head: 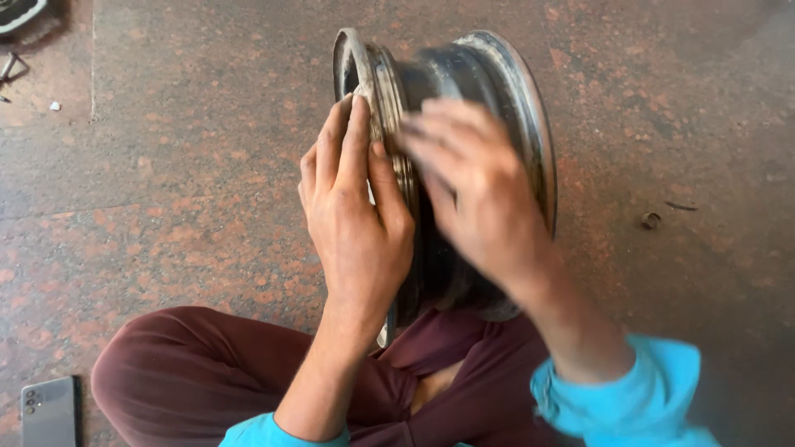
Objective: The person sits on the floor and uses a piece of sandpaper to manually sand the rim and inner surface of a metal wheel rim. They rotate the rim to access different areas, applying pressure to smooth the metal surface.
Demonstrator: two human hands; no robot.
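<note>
A dark metal wheel rim [489, 74] stands upright on its edge on the floor in front of my crossed legs. My left hand [356, 207] lies flat against the rim's left flange, fingers pointing up along the worn grey edge. My right hand [472, 190] is blurred with motion and rests on the rim's barrel between the two flanges, fingers spread toward the left. I cannot tell whether it holds anything. Both sleeves are light blue.
My legs in maroon trousers [190, 372] are folded at the bottom. A dark phone [50, 410] lies on the reddish stone floor at bottom left. A small round metal piece [651, 220] sits to the right. Part of a dark object [18, 12] shows at top left.
</note>
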